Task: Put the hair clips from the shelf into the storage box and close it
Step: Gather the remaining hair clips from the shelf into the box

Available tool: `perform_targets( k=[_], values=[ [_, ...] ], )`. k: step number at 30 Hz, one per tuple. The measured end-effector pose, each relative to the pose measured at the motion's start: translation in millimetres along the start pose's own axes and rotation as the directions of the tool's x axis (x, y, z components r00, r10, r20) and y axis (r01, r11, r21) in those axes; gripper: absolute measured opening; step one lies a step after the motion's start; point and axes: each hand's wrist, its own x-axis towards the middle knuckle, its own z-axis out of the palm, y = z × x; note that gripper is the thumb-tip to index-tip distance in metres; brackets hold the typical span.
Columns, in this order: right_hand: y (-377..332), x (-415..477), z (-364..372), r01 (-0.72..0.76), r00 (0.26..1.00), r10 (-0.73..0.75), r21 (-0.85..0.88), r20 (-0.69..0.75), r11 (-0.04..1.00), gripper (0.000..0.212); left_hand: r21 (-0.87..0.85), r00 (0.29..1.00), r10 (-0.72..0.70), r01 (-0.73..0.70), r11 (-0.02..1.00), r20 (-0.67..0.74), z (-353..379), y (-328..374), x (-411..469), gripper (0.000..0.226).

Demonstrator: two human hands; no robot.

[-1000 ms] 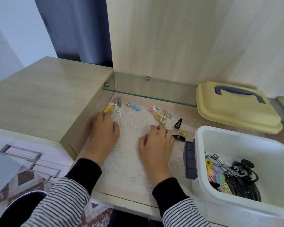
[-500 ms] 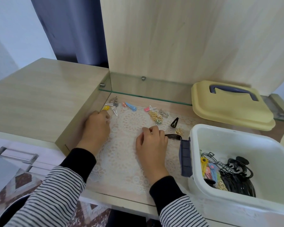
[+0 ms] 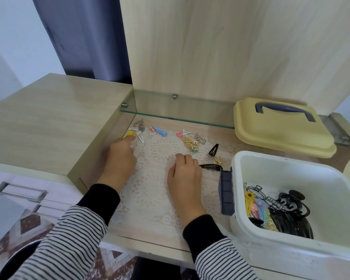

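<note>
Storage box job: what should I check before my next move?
1. Storage box open, room inside: ok.
2. Yellow lid off, lying behind the box: ok.
3. Right hand gripping the black clip: cannot tell, fingertips hidden.
4. Left hand gripping the yellow clip: cannot tell; it touches it.
5. Shelf cleared: not ok, the blue clip and others lie there.

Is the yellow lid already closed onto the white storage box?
No, the yellow lid lies apart behind the storage box, whose top is open with clips visible inside.
</note>
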Motion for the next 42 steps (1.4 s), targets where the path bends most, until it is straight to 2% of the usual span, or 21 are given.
perform_targets(
  k=[6, 14, 20, 26, 29, 32, 34, 38, 42],
  values=[
    [-1.2, 0.4, -1.1, 0.013, 1.0, -0.013, 0.007, 0.002, 1.0, 0.023, -0.059, 1.0, 0.008, -0.007, 0.998, 0.01, -3.1, 7.6, -4.6, 0.042],
    [-8.6, 1.5, -9.7, 0.121, 0.993, -0.121, -0.029, 0.013, 0.992, 0.03, -0.012, 0.993, 0.108, -0.108, 0.994, -0.039, -7.6, 20.0, -12.1, 0.026],
    [-28.7, 6.4, -36.4, 0.08, 0.997, -0.081, 0.095, 0.013, 0.992, 0.034, -0.044, 0.989, 0.137, -0.139, 0.989, -0.05, -20.5, 49.8, -15.9, 0.021],
    [-28.0, 30.7, -104.6, 0.111, 0.994, -0.114, 0.183, 0.002, 0.977, 0.023, -0.165, 0.994, 0.105, -0.11, 0.98, -0.038, -38.0, 98.5, -21.7, 0.019],
    [-7.6, 50.1, -147.3, 0.086, 0.99, -0.107, 0.201, 0.095, 0.976, 0.014, -0.279, 0.993, 0.112, -0.116, 0.953, -0.031, -41.1, 129.0, -27.8, 0.016],
    [22.1, 67.7, -189.1, 0.082, 0.985, -0.12, 0.268, 0.127, 0.96, 0.012, -0.38, 0.988, 0.15, -0.152, 0.912, -0.036, -39.1, 161.8, -35.5, 0.014],
    [44.7, 75.9, -213.2, 0.022, 0.976, -0.084, 0.293, 0.201, 0.956, 0.012, -0.431, 0.982, 0.187, -0.169, 0.887, 0.0, -36.7, 181.0, -42.2, 0.015],
    [92.8, 86.8, -246.3, -0.051, 0.903, -0.059, 0.243, 0.425, 0.969, 0.009, -0.518, 0.956, 0.256, -0.146, 0.843, 0.146, -30.0, 210.5, -55.9, 0.016],
    [127.5, 87.2, -259.0, -0.109, 0.8, -0.029, 0.192, 0.6, 0.975, 0.011, -0.504, 0.876, 0.332, -0.124, 0.855, 0.35, -16.1, 232.0, -71.4, 0.019]
  ],
)
